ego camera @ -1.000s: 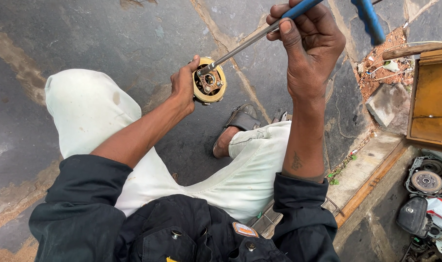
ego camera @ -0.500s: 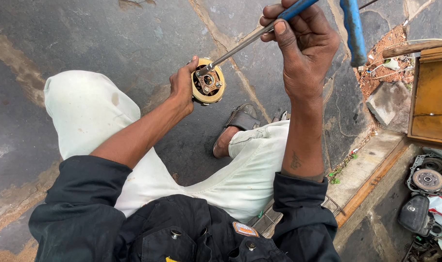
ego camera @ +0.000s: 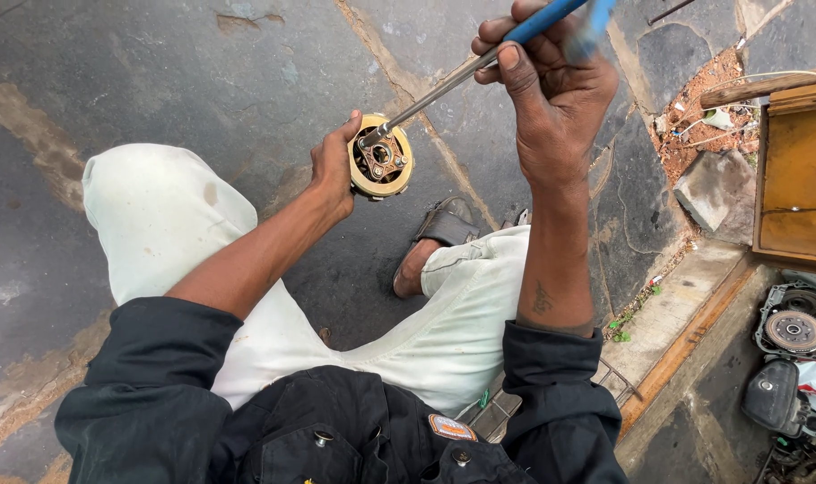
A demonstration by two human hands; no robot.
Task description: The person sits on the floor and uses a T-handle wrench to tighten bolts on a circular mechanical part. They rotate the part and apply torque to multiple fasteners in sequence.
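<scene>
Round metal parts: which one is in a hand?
The yellow-rimmed ring, in the left hand, screwdriver tip on it. The grey disc lies on the ground at right.

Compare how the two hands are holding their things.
The left hand cups a round yellow-rimmed metal part from its side; the right hand fists a blue-handled screwdriver. The left sits lower, the right higher. Both are bare, and the tool's tip meets the part.
</scene>
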